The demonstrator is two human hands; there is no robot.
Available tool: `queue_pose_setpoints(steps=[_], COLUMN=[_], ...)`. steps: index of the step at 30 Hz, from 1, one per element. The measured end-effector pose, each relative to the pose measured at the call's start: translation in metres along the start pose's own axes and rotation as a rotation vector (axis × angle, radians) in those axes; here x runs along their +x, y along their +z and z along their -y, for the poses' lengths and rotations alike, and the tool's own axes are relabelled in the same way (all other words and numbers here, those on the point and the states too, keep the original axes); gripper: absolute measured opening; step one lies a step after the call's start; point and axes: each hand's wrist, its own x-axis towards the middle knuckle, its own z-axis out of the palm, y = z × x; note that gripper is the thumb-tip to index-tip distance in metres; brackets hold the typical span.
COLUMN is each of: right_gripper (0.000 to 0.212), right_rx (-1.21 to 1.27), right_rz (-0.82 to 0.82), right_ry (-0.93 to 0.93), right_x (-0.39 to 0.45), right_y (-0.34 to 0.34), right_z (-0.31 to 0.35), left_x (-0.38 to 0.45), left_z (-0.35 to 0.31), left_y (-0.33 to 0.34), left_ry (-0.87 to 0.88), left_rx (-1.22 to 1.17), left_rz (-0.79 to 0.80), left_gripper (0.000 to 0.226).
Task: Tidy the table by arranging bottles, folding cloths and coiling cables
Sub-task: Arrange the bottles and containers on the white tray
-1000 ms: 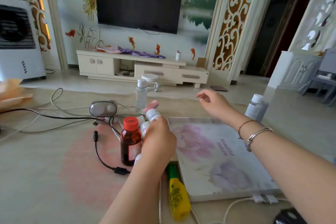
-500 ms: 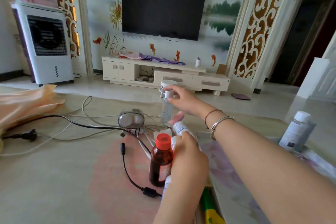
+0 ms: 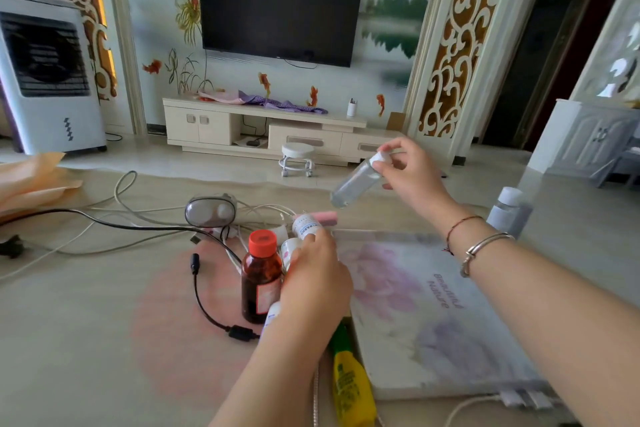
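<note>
Right hand [image 3: 412,172] pinching clear bottle [image 3: 356,180] by cap, tilted, aloft beyond red-capped bottle [image 3: 260,276]. Left hand [image 3: 313,282] curled round small bottles [image 3: 304,226] beside it; count hidden. Yellow bottle [image 3: 351,388] cut off.

Soft, bright daylight fills the room, strongest from the right, where the glossy table [image 3: 571,204] shows pale glare. Shadows are faint. The clear bottle [image 3: 353,184] and far-right furniture are motion-blurred. Wide-angle distortion bends the door frames at both edges.
</note>
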Motion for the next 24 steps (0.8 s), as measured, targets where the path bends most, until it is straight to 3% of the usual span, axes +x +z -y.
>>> queue_pose_setpoints(steps=[5, 8, 12, 15, 18, 20, 24], right_gripper=[0.016, 0.014, 0.018, 0.032, 0.060, 0.073, 0.072], right_rx=[-0.191, -0.329, -0.323, -0.425, -0.666, -0.829, -1.120], right_rz=[-0.034, -0.050, -0.092, -0.030, 0.146, 0.171, 0.138], right_ry=[0.057, 0.068, 0.133, 0.135, 0.086, 0.090, 0.036], right_x=[-0.019, -0.031, -0.038, -0.040, -0.048, -0.053, -0.063], right_y=[-0.066, -0.086, -0.093, -0.090, -0.083, -0.078, -0.074], right_z=[-0.031, -0.048, -0.064, -0.065, -0.064, -0.064, -0.064], left_x=[-0.002, -0.009, -0.017, -0.019, -0.021, -0.021, -0.021], left_z=[-0.001, -0.009, -0.022, -0.029, -0.030, -0.027, -0.020], left_y=[0.007, 0.001, -0.010, -0.016, -0.015, -0.012, -0.009], left_ry=[0.047, 0.109, 0.227, 0.291, 0.306, 0.291, 0.226], left_rx=[0.171, 0.176, 0.131, 0.081, 0.062, 0.073, 0.104], left_rz=[0.025, 0.019, -0.052, -0.115, -0.119, -0.094, -0.048], left_gripper=[0.045, 0.031, 0.021, 0.017, 0.015, 0.013, 0.012])
